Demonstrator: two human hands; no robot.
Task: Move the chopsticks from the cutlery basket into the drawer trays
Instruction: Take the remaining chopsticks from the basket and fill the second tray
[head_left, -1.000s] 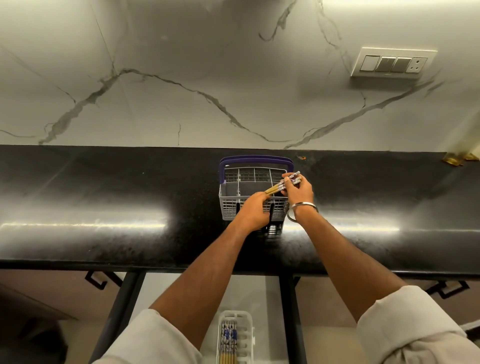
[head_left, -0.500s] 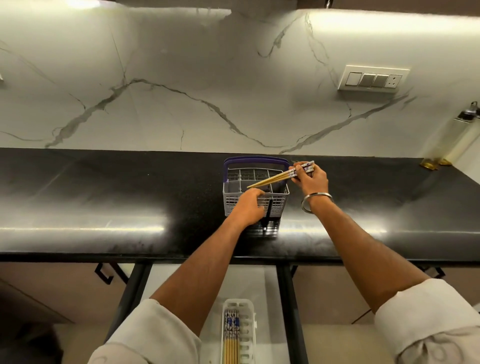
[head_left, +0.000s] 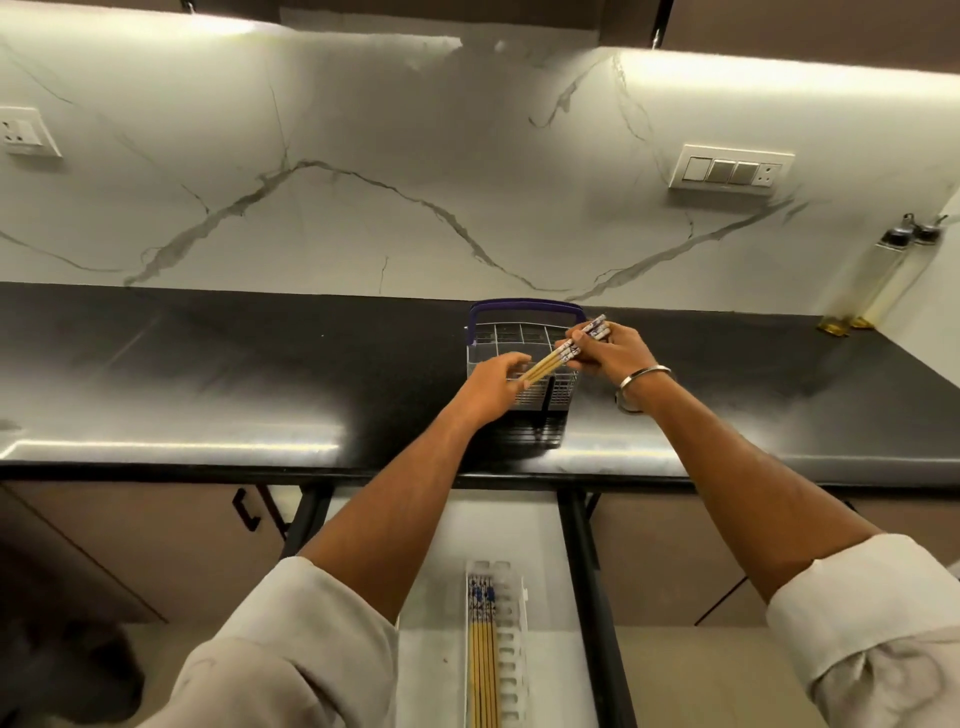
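Both grips clench the chopsticks (head_left: 563, 353): right hand (head_left: 610, 351) upper ends, left hand (head_left: 496, 384) tips, above basket (head_left: 524, 358).

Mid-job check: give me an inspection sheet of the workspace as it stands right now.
Surface: black counter, glossy, bare apart from the items listed.
Job's things: grey cutlery basket with purple handle; bundle of chopsticks held above it; white drawer tray below, already holding chopsticks.
Clutter: two bottles at the far right.
Grippers: right hand grips the patterned ends; left hand holds the plain tips.
Cables: nothing seen.
Surroundings: marble backsplash, switch plate, wall socket.
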